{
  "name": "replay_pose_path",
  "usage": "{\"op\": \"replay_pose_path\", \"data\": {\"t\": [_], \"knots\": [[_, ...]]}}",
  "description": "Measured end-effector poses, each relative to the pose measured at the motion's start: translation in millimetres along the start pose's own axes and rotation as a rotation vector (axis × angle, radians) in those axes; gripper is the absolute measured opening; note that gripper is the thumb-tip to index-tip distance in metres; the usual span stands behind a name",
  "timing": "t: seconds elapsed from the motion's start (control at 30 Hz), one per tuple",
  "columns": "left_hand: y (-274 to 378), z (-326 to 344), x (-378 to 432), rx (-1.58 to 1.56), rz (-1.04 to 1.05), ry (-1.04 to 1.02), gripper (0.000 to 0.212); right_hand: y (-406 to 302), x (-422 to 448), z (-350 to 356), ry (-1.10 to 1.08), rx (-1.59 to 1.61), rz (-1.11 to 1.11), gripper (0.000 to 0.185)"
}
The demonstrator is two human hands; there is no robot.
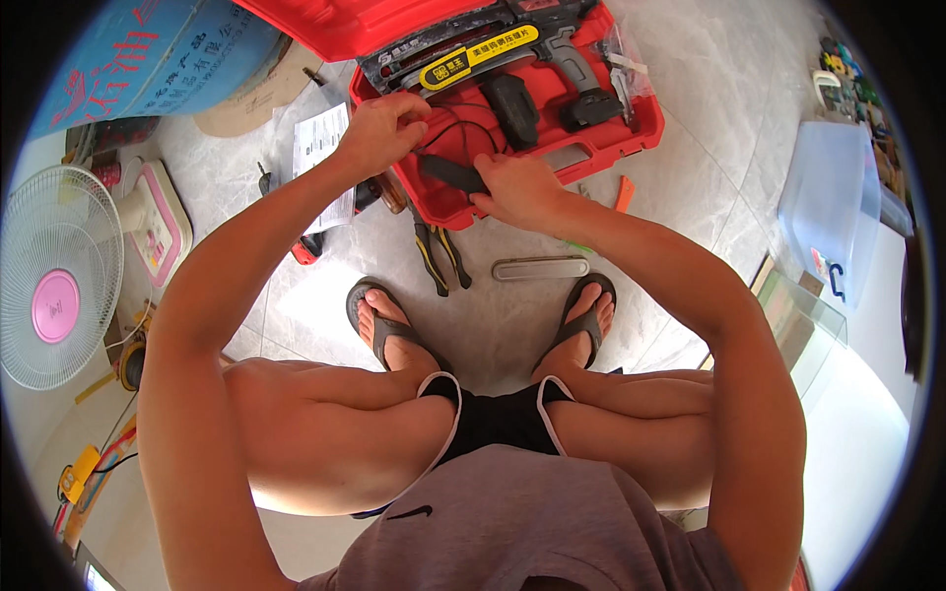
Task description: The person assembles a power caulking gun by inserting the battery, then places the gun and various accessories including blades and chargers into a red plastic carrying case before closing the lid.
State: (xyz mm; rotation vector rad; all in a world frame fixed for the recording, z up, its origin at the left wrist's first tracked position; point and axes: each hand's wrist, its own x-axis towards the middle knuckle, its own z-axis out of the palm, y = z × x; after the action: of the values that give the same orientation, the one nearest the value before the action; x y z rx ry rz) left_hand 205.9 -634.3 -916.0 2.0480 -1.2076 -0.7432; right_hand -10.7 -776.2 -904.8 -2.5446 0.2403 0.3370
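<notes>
A red plastic tool case (635,140) lies open on the floor. My right hand (521,188) grips the end of a black charger-like block (452,174) at its near left corner. My left hand (384,133) is over the case's left edge, fingers curled near a black cable (462,122); whether it pinches anything is hidden. A spare black battery pack (511,111) lies between the hands and a grey-handled cordless tool (573,63), which has a battery on its grip and a yellow label along its body. A clear plastic bag (624,59) sits at the case's right end.
Pliers (440,258) with black-yellow handles and a slim metal-rimmed case (541,268) lie before my feet. Printed paper (321,148) is under my left forearm. A fan (63,277) and blue drum (148,66) stand left; a translucent plastic bin (828,199) is right.
</notes>
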Motion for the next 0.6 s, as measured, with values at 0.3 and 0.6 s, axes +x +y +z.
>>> {"op": "replay_pose_path", "data": {"t": [0.3, 0.6], "knots": [[8.1, -13.8, -21.5, 0.151, 0.121, -0.197, 0.041, -2.8, 12.6, -3.2, 0.012, 0.069, -0.019, 0.049], [9.6, 5.0, 8.9, 0.167, 0.313, -0.143, 0.025, -7.6, 17.8, -4.2, -0.015, 0.056, 0.004, 0.048]]}}
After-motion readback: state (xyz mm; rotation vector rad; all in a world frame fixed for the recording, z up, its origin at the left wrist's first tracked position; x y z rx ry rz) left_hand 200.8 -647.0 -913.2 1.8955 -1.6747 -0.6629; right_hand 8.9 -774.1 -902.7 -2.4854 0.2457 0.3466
